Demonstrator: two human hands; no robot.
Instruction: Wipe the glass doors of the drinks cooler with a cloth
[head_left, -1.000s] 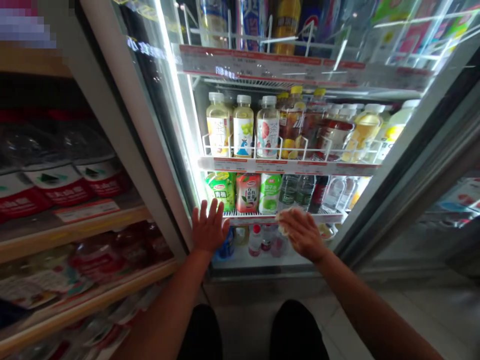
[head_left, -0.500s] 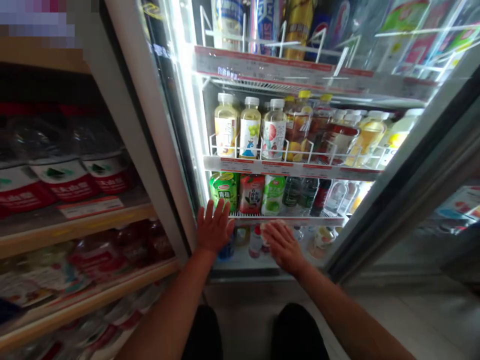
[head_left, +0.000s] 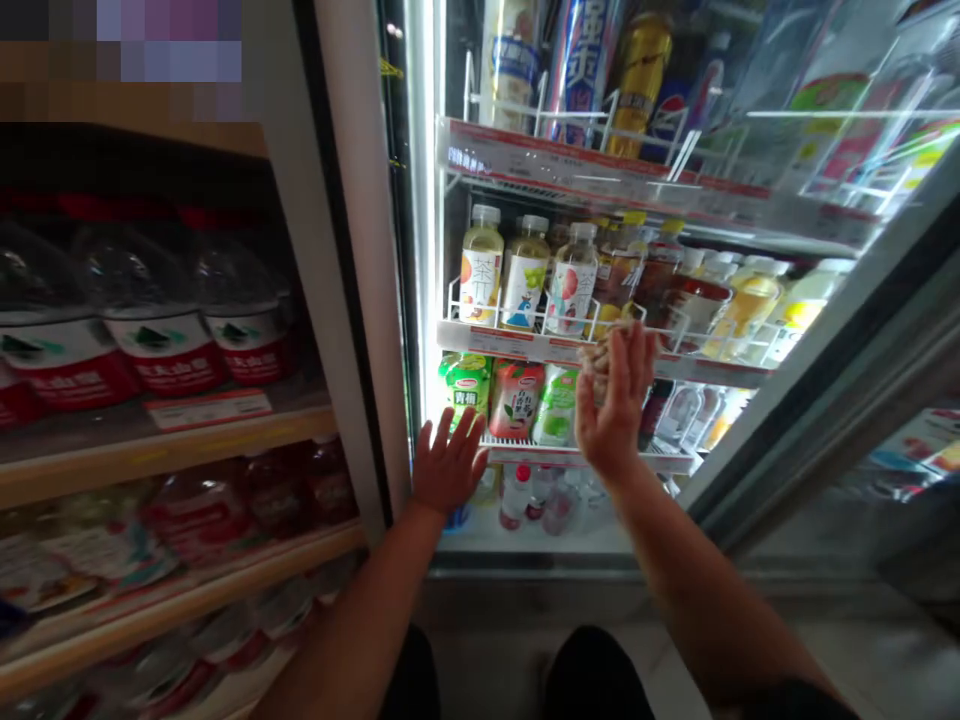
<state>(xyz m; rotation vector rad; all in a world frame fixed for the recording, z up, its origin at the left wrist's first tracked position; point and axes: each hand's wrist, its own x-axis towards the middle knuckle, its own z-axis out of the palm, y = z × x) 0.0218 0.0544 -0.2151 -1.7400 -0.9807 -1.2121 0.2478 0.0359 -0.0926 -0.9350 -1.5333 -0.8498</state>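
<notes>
My right hand (head_left: 619, 400) is raised in front of the drinks fridge, fingers pointing up and pressed close together. Under its fingers is a crumpled, pale cloth (head_left: 596, 358), partly hidden, held flat toward the glass door (head_left: 679, 165). My left hand (head_left: 450, 465) is spread, palm forward and empty, low on the left of the door; whether it touches the glass I cannot tell. Behind its fingertips stands a green drink bottle (head_left: 465, 380), with a red-labelled bottle (head_left: 516, 398) and a pale green one (head_left: 556, 405) to its right.
Tea bottles (head_left: 480, 270) line the shelf above, and cans (head_left: 581, 70) stand at the top. Left of the fridge frame (head_left: 330, 250), wooden shelves (head_left: 225, 440) carry large red-labelled water bottles (head_left: 172, 350). My knees show near the floor.
My right hand has moved up and to the right with the cloth, from the lower shelf's height to the tea bottles' shelf edge. The left hand stays low; the view has shifted slightly.
</notes>
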